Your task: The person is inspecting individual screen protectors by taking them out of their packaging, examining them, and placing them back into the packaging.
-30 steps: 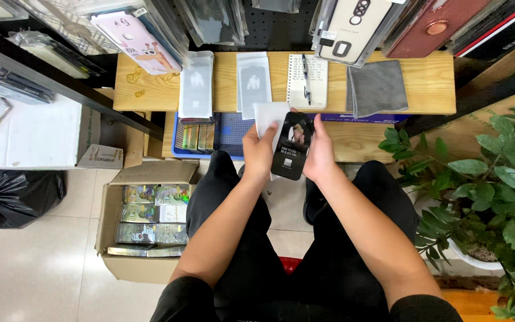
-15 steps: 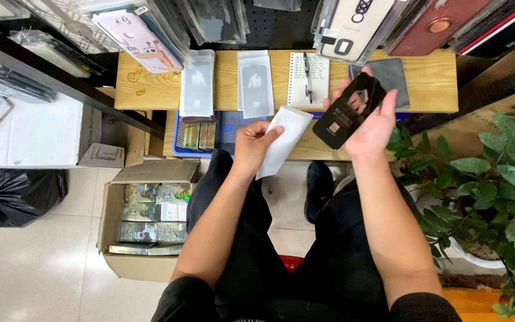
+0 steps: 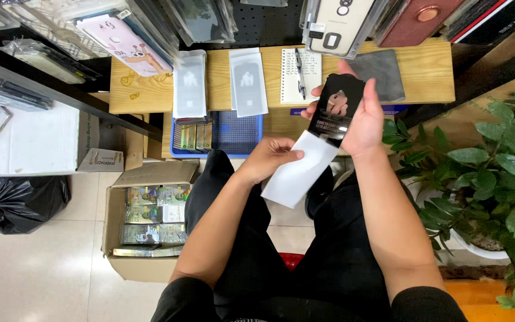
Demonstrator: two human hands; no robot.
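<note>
Wooden shelf [image 3: 424,83] behind; notebook [image 3: 300,77] and blue basket [image 3: 233,134] near hands.

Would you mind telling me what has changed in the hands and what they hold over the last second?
The right hand carried the black packet up and to the right, away from the lap. The left hand kept the white sleeve, which now meets the packet's lower end. Both grips held. The wooden shelf, notebook and cardboard box stayed put.
</note>
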